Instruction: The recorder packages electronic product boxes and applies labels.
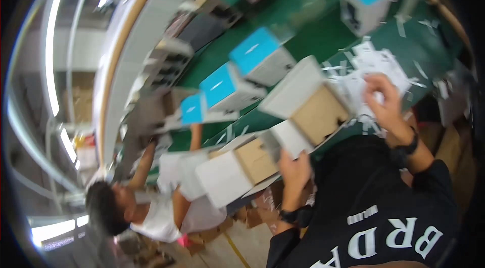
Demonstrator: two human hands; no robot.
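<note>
Left hand (294, 167) grips flap of open white box (308, 103), cardboard insert showing, box at near edge of green table (303, 20). Right hand (386, 103) pinches paper sheets (376, 65) just right of box. Second open box (232, 169) near left. Blue-topped boxes (255, 55) in row farther left. Another person (161, 207) works far left.
</note>
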